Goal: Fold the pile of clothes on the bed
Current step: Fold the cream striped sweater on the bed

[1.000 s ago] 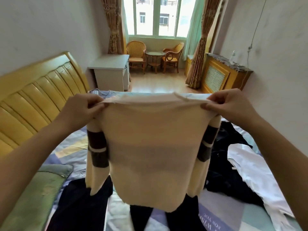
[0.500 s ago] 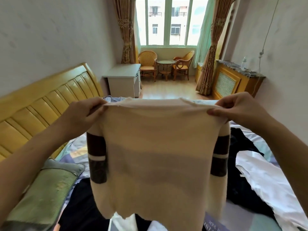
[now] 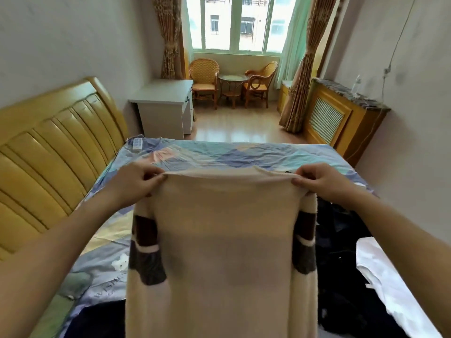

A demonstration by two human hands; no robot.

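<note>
- We hold the cream knit sweater with dark brown and grey sleeve bands (image 3: pixel 219 240) up in front of us, above the bed with the pastel patchwork sheet (image 3: pixel 244 152), stretched flat between our two hands.
- Our left hand (image 3: pixel 133 182) pinches the top left corner of the sweater, fingers curled over the edge; our right hand (image 3: pixel 319 180) pinches the top right corner the same way.
- The fabric looks soft and slightly fuzzy, and its top edge is pulled into a nearly straight line with a small pucker near the right hand.
- Both sleeves hang down along the sides of the body panel, each crossed by a brown band, a thin cream stripe and a grey band.
- The sweater's lower hem is cut off by the bottom of the frame, and the panel hides much of the bed behind it.
- To the right lies a heap of dark crumpled clothes (image 3: pixel 341 264) and a white smooth garment (image 3: pixel 390 284); we cannot tell what kinds of garments they are.
- Another dark garment (image 3: pixel 97 320) shows at the lower left, mostly hidden.
- A glossy yellow padded headboard with ribbed panels (image 3: pixel 48 154) lines the left side.
- A small white remote control (image 3: pixel 137 144) lies at the bed's far left corner.
</note>
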